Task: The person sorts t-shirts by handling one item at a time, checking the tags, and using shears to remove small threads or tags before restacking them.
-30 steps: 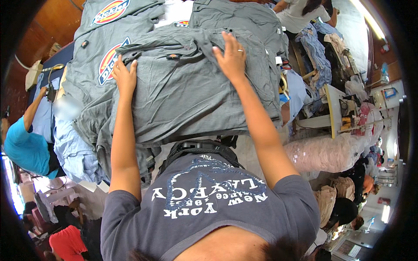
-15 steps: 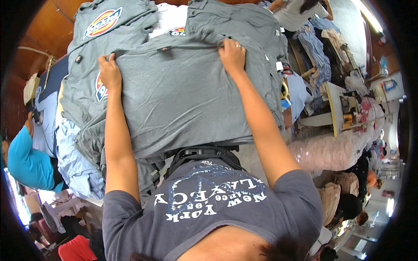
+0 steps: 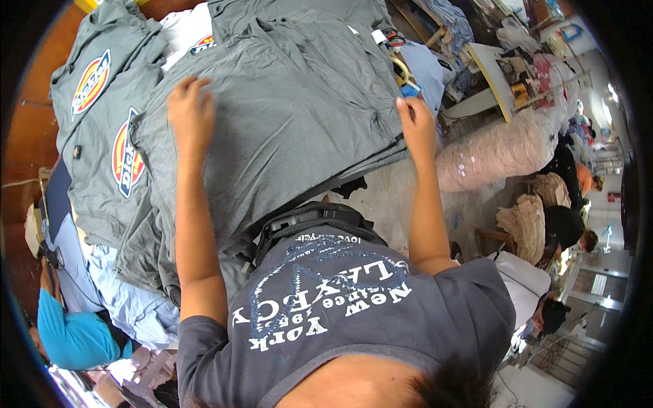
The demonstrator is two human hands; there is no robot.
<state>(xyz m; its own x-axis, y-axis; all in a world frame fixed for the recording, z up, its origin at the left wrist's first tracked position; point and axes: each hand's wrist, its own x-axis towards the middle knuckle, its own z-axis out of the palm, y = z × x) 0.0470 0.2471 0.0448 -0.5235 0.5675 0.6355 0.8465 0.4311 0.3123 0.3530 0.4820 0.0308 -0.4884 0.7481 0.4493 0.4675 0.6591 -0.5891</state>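
Note:
A grey T-shirt (image 3: 292, 115) lies spread in front of me, with its plain side up and some creases. My right hand (image 3: 417, 126) pinches the shirt's right edge between thumb and fingers. Over the left part of the shirt hovers my left hand (image 3: 190, 119). Its fingers are apart and slightly blurred, and nothing shows in them. Left of it lie more grey T-shirts, bearing a large oval red, yellow and blue print (image 3: 126, 153). White fabric (image 3: 182, 34) with a similar print shows at the far side.
A roll of tape (image 3: 400, 70) lies by the pile's right edge. Plastic-wrapped pinkish bundles (image 3: 493, 153) stand to the right. Light blue cloth (image 3: 129, 285) hangs at the left, near a person in a blue top (image 3: 78, 330). A sewing table (image 3: 491, 78) stands at the far right.
My view has turned to the right. My right hand has moved from the shirt's far edge to its right edge, nearer me. My left hand has let go of the far left corner.

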